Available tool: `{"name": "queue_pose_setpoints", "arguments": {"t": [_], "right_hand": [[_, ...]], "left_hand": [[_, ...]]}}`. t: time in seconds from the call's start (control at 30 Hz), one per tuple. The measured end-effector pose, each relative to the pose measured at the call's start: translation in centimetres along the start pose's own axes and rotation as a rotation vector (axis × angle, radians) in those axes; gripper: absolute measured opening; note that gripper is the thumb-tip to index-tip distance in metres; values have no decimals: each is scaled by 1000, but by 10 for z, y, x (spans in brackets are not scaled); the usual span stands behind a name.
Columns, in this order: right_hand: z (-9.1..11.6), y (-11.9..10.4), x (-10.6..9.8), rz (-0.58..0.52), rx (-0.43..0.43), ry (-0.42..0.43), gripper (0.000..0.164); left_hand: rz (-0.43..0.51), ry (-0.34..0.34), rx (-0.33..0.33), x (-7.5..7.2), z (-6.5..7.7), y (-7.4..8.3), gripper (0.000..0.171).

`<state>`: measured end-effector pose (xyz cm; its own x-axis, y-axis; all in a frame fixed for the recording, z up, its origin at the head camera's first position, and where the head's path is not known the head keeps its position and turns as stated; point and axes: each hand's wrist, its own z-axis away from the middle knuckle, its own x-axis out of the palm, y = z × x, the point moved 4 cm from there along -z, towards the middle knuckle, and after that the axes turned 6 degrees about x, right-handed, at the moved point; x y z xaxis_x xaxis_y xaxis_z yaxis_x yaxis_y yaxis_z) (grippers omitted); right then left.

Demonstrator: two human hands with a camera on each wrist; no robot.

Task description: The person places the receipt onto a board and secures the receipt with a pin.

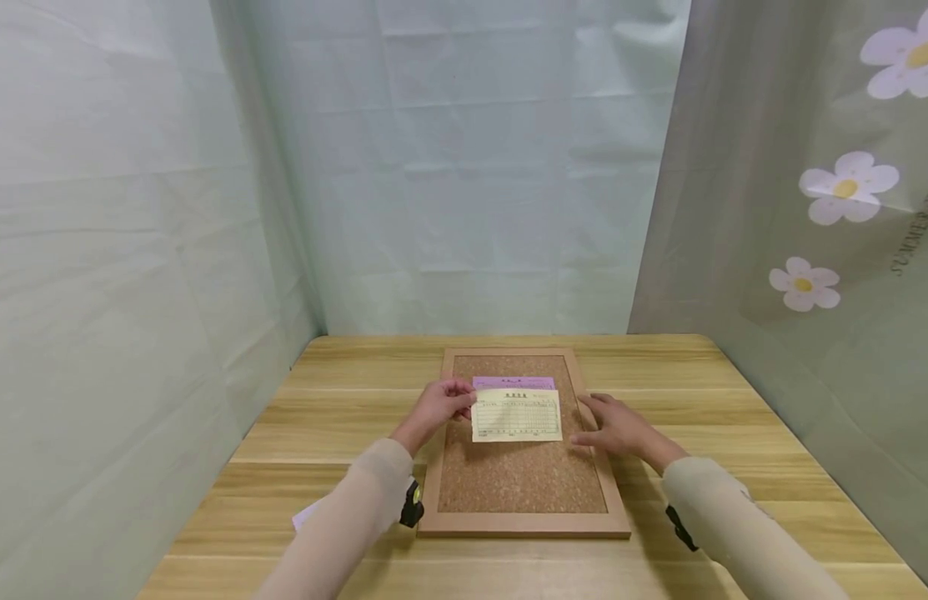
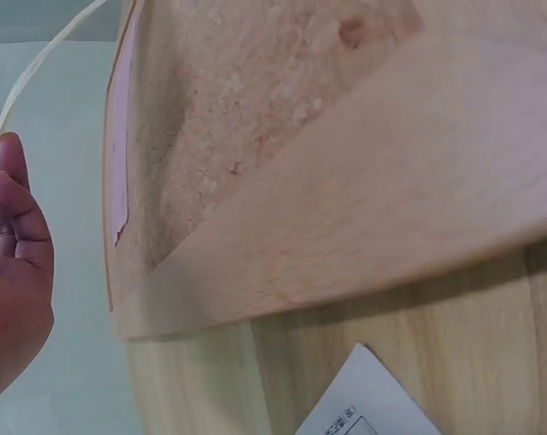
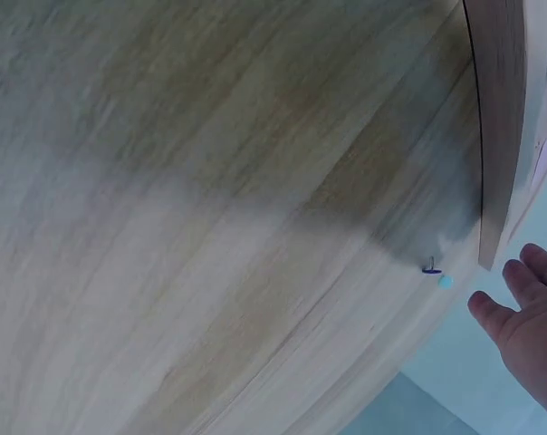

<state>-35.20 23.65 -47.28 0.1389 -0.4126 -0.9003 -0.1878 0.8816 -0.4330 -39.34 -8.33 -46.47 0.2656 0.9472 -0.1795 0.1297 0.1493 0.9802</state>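
My left hand (image 1: 438, 406) pinches the left edge of a pale yellow printed form (image 1: 516, 415) between thumb and fingers. The yellow sheet is held above a framed cork board (image 1: 524, 479) and covers most of a purple form (image 1: 512, 382) on it. In the left wrist view the yellow sheet (image 2: 40, 65) shows as a thin curved edge rising from the fingertips, apart from the board. My right hand (image 1: 617, 427) is spread over the board's right frame, just right of the yellow form, holding nothing. How the purple form is fixed is hidden.
A white printed paper (image 2: 369, 403) lies on the wooden table (image 1: 343, 433) left of the board, partly behind the left sleeve. To the board's right, a dark blue thumbtack (image 3: 431, 267) and a light blue one (image 3: 446, 282) lie on the table. Pale curtains surround the table.
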Motion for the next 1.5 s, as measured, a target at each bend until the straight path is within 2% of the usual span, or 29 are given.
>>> {"name": "queue_pose_setpoints", "arguments": {"t": [0.3, 0.47, 0.9, 1.0, 1.13, 1.5], "right_hand": [[-3, -7, 10, -1, -15, 2, 95], [-1, -13, 18, 1, -61, -20, 96], [-2, -19, 28, 126, -191, -16, 84], [-1, -21, 28, 138, -197, -17, 83], [0, -21, 27, 141, -161, -29, 82], [0, -21, 31, 156, -137, -39, 85]], "left_hand": [[-40, -5, -11, 9, -5, -11, 10], [-85, 1, 6, 12, -6, -12, 8], [-160, 1, -19, 11, -13, -16, 9], [-197, -10, -22, 11, -14, -15, 9], [-218, -10, -25, 13, -15, -14, 8], [-210, 32, -26, 14, -17, -15, 6]]}}
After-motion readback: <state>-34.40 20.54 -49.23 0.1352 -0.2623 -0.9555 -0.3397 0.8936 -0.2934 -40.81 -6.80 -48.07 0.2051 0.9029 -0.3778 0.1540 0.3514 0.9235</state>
